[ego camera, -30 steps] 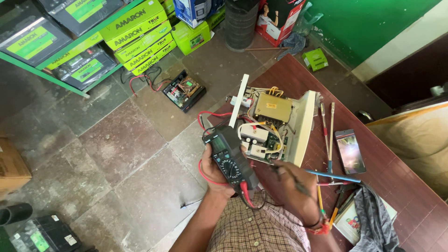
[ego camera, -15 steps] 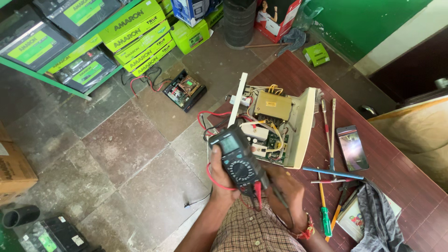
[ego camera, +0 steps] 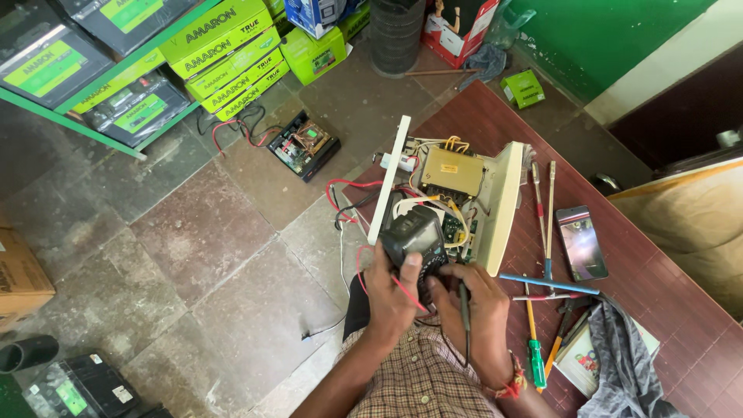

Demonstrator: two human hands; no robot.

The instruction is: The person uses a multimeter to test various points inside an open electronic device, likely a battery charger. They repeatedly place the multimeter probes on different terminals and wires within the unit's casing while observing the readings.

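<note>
Both hands grasp the black handheld multimeter (ego camera: 414, 244) above the reddish-brown tabletop (ego camera: 642, 255): left hand (ego camera: 391, 290) cradles it, right hand (ego camera: 476, 298) also pinches a black probe (ego camera: 464, 298). At twelve o'clock sits the opened cream metal unit (ego camera: 464, 193), likely awaiting probing.

Matt black plastic multimeter (ego camera: 414, 236)

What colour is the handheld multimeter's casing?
Dark grey-black multimeter, held by both hands; head view.

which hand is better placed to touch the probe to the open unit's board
Right. The right hand already pinches the black probe and sits close to the circuit board, while the left hand is wrapped around the multimeter.
</note>
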